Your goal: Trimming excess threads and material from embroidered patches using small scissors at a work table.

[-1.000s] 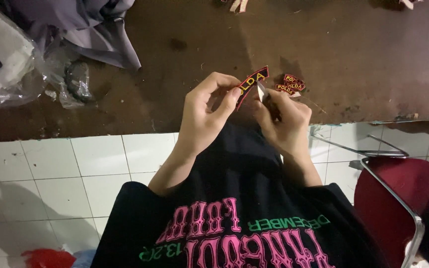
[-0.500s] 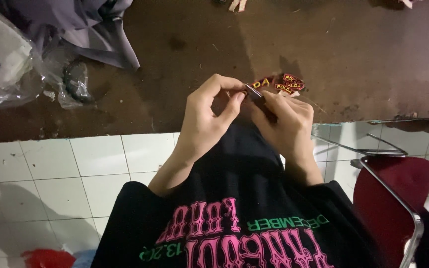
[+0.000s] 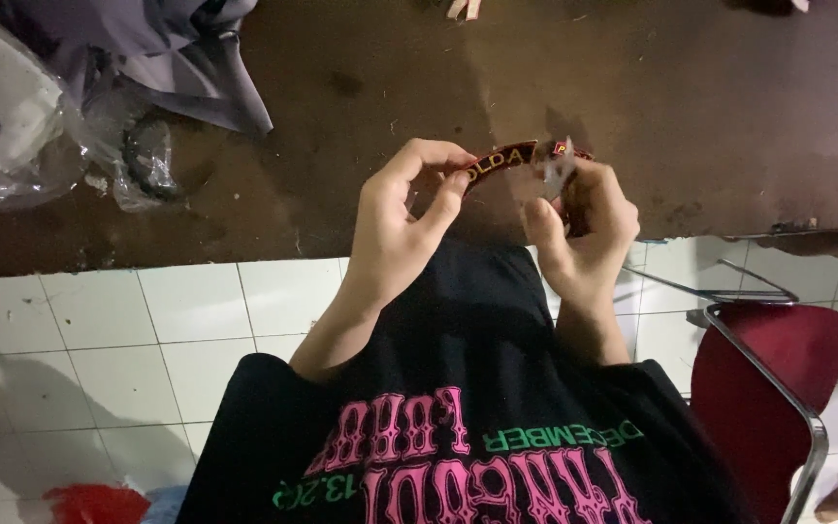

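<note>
A curved dark red embroidered patch (image 3: 499,159) with yellow lettering and edging is held over the edge of a brown table (image 3: 361,116). My left hand (image 3: 402,228) pinches its left end between thumb and fingers. My right hand (image 3: 584,228) grips its right end and also holds a small grey metal blade or cutter (image 3: 557,175) against the patch. What lies under my right hand is hidden.
Grey cloth (image 3: 177,49) and crumpled clear plastic bags (image 3: 80,146) lie on the table's far left. A red chair with a metal frame (image 3: 778,359) stands at the right on the white tiled floor (image 3: 147,330). A red object (image 3: 97,503) sits at the bottom left.
Both hands have turned the patch from a tilted, edge-on pose to a flatter arc with its lettering facing up. The small pile of patches beside my right hand is no longer visible.
</note>
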